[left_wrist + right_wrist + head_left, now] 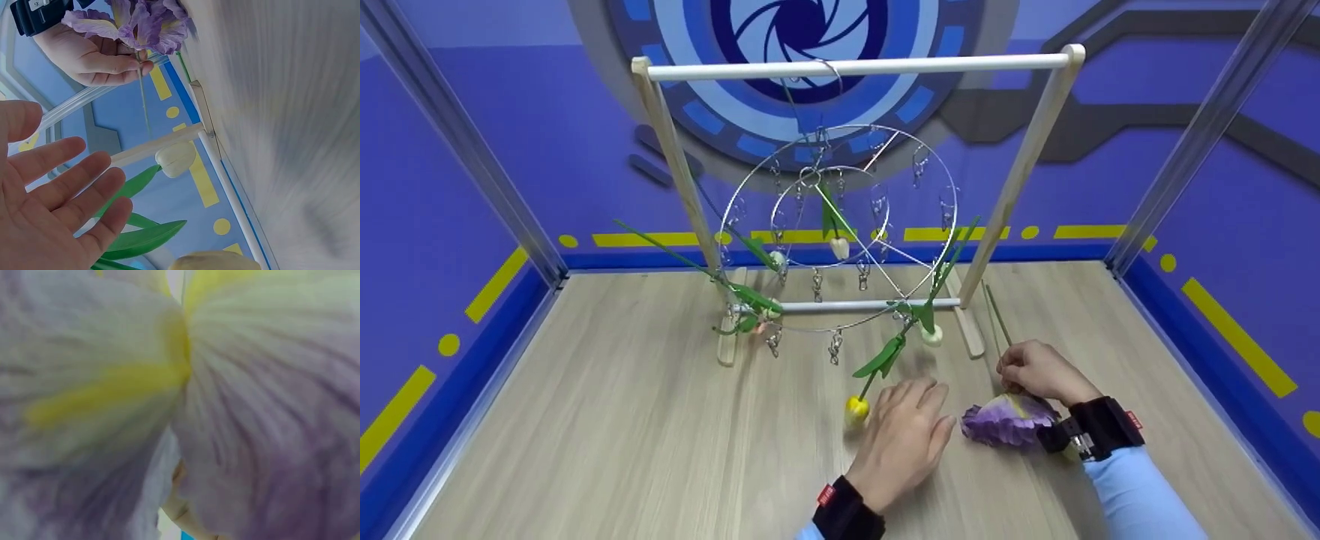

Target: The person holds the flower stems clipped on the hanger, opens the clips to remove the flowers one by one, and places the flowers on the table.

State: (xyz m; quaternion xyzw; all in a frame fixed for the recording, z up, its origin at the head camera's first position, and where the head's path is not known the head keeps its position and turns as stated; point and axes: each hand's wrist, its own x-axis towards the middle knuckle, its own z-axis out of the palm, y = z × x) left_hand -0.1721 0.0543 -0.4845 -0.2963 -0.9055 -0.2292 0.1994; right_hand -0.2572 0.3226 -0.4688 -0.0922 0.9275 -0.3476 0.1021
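Now the right hand (1041, 372) pinches a purple flower (1006, 423); a hanger (859, 238) holds tulips (931, 335).

- Purple flower (1009, 421), towards the tabletop's right edge: violet frills paling to whitish, with yellow streaks and fine darker veins.
- Yellow tulip (856, 410), midway between the tabletop's left and right edges: yellow head, green leaves (883, 358).
- White tulips (931, 335): creamy heads.
- Clips (835, 349): silver.
- Rack (930, 64): white bars, pale wooden posts.
- Tabletop (622, 420): light beige, streaked with wood grain.
- Wall (450, 150): violet-blue; yellow dashes and dots run above the tabletop's far edge.
- Wristbands (1106, 427): black, red tags.
- Sleeves (1144, 495): plain light blue.
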